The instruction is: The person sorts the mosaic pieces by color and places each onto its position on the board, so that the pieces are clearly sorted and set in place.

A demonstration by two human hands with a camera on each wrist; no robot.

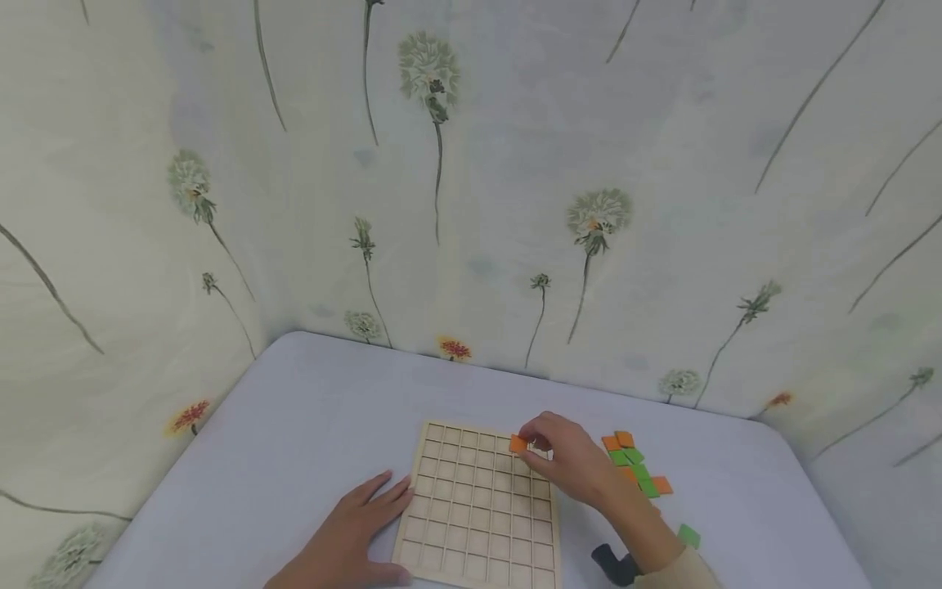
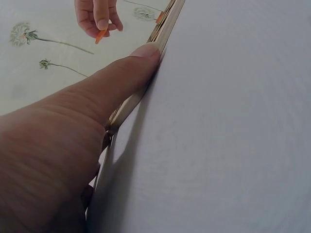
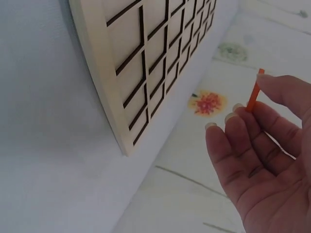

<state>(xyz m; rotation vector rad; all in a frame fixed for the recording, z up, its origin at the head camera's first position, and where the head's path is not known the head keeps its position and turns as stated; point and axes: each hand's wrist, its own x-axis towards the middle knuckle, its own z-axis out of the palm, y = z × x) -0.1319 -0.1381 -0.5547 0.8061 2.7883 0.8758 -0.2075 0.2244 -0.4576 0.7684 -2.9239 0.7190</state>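
Note:
A pale wooden board (image 1: 459, 515), divided into square cells by a raised grid, lies flat on the table. My left hand (image 1: 353, 528) rests against its left side with fingers spread and mostly straight; in the left wrist view the thumb (image 2: 124, 75) touches the board's edge. Between thumb and fingertips, my right hand (image 1: 577, 458) pinches a thin orange square tile (image 1: 518, 443) over the board's far right part. Seen edge-on in the right wrist view, that tile (image 3: 254, 92) is held apart from the board. The cells in sight hold no tiles.
Several orange and green tiles (image 1: 639, 471) lie in a loose cluster right of the board. A single green tile (image 1: 688, 536) lies nearer, beside a dark object (image 1: 614, 566) partly hidden by the right forearm. Flower-patterned cloth (image 1: 486, 204) rises behind the white table (image 1: 316, 409).

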